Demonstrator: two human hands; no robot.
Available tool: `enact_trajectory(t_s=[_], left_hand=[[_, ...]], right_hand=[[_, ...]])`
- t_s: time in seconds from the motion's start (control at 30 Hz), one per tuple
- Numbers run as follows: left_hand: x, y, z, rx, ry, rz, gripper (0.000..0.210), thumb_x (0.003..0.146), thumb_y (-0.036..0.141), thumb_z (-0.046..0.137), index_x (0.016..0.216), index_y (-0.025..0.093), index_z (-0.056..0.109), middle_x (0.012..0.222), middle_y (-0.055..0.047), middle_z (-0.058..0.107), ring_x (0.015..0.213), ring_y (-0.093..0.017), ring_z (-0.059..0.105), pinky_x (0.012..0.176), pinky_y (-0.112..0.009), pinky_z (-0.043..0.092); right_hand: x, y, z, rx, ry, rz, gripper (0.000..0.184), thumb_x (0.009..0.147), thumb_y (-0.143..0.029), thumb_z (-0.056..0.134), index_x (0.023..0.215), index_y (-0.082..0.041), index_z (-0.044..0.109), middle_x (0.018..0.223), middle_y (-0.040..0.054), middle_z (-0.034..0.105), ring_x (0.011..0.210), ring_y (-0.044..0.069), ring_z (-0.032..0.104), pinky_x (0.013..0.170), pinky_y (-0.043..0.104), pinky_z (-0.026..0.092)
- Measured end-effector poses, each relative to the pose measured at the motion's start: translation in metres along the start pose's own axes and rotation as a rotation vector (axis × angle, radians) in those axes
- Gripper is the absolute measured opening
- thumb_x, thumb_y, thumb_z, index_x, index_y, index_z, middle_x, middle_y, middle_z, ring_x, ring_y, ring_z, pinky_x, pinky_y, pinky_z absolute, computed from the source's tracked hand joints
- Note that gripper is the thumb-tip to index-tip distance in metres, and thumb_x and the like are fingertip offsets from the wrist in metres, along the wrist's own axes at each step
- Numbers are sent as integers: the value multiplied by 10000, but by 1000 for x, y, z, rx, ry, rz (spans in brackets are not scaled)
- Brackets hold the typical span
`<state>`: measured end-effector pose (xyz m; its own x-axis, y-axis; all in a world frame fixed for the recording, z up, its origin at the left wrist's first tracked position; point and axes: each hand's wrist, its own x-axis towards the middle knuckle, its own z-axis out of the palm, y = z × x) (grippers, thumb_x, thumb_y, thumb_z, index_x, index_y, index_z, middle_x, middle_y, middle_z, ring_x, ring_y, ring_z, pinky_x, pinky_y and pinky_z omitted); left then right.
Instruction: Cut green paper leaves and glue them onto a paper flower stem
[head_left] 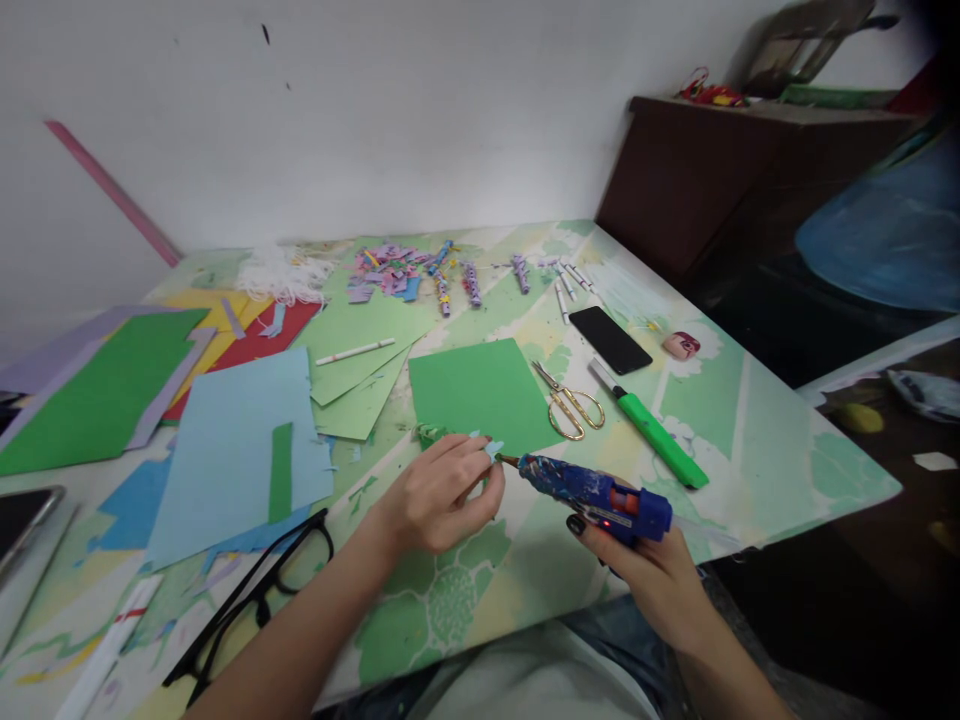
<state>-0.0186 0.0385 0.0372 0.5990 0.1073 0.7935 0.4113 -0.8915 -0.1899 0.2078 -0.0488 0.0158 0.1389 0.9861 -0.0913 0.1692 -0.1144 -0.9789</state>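
Note:
My right hand [652, 580] is closed round the handle of a blue hot glue gun [585, 490], its nozzle pointing left. The nozzle tip meets a small light-blue paper piece [493, 449] at the fingertips of my left hand [450, 490]. Those fingers are closed round a green paper roll [431, 433], whose far end shows past the knuckles; the rest of it is hidden. Behind my left hand lies a green paper sheet [480, 390]. Gold-handled scissors [568, 400] rest at its right edge, and a green utility knife [660, 437] is beyond the glue gun.
To the left are light-blue paper [232, 430], a green strip [280, 470] and black-framed glasses [262, 600]. A phone [610, 338] lies at the right. Several decorated paper rolls [471, 284], paper scraps [390, 268] and white string [281, 275] sit near the wall.

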Motion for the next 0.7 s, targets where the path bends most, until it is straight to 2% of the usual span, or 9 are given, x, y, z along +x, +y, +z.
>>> enact_trajectory(t_s=[0.43,0.7], left_hand=[[-1,-2,-1,3,-32,5,115,768,26,629,853,104,626,785,-92,642,857,-239,675,714,-360,593],[-2,-2,0,-23,-22,9,156,728,-1,660,867,64,631,790,-121,642,862,-265,669,721,-386,585]], right_hand=[[0,7,3,15,52,20,467,672,-404,750,1080,-196,662,1051,105,681,975,271,615,832,380,523],[2,5,2,-30,37,23,493,653,-437,756,1071,-187,676,1049,106,690,989,290,618,881,419,504]])
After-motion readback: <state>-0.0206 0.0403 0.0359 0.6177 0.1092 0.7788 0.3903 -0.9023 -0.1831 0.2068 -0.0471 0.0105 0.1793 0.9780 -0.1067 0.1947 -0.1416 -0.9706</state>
